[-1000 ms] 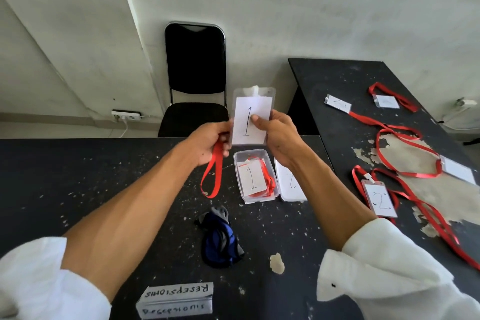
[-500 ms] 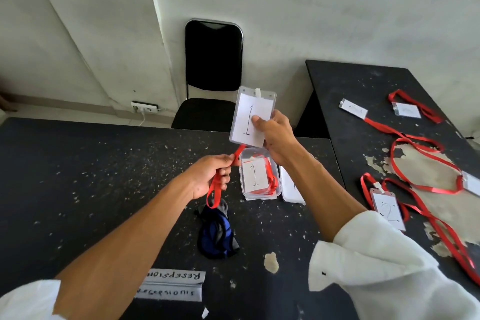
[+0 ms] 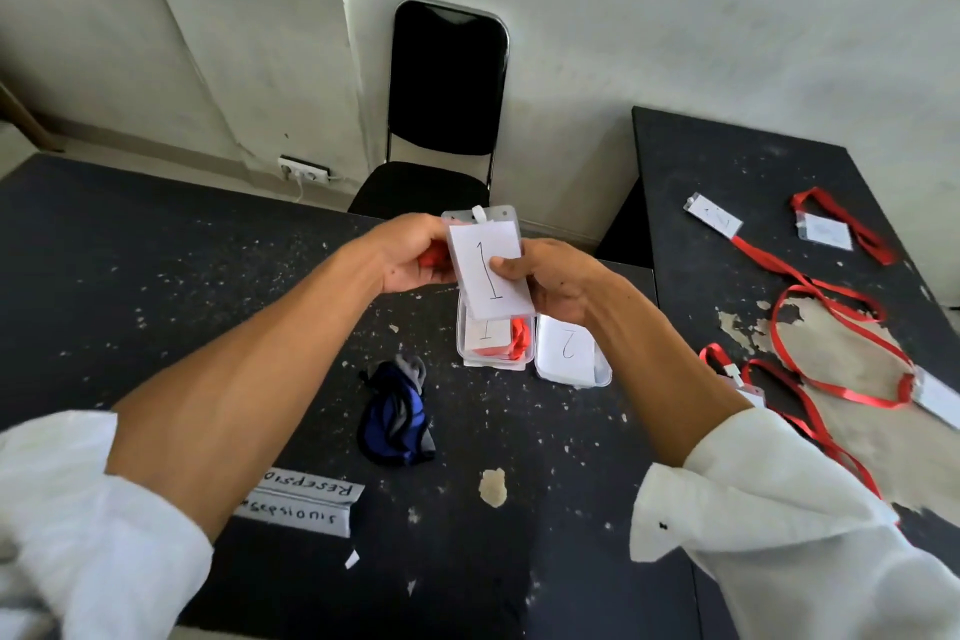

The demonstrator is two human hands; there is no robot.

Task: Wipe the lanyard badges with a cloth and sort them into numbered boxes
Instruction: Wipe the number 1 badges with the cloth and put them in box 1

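Observation:
A clear badge holder with a paper marked "1" (image 3: 487, 270) is held just above the box marked 1 (image 3: 465, 353). My right hand (image 3: 558, 283) pinches the badge's right side, thumb on the paper. My left hand (image 3: 410, 252) grips the bunched red lanyard strap (image 3: 435, 256) at the badge's left edge. Box 1 holds a "1" badge and a red strap. Right beside it stands the box marked 2 (image 3: 597, 369), with only its number paper showing. The blue and grey cloth (image 3: 397, 416) lies crumpled on the black table (image 3: 156, 276), nearer to me than the boxes.
A second black table (image 3: 737, 182) on the right carries several badges with red lanyards (image 3: 831, 327). A folded paper sign (image 3: 301, 502) lies near the front edge. A black chair (image 3: 447, 109) stands against the wall behind the boxes.
The badge has come down toward box 1. My left hand has risen to the badge's left edge and gathered the strap, which no longer hangs in a loop.

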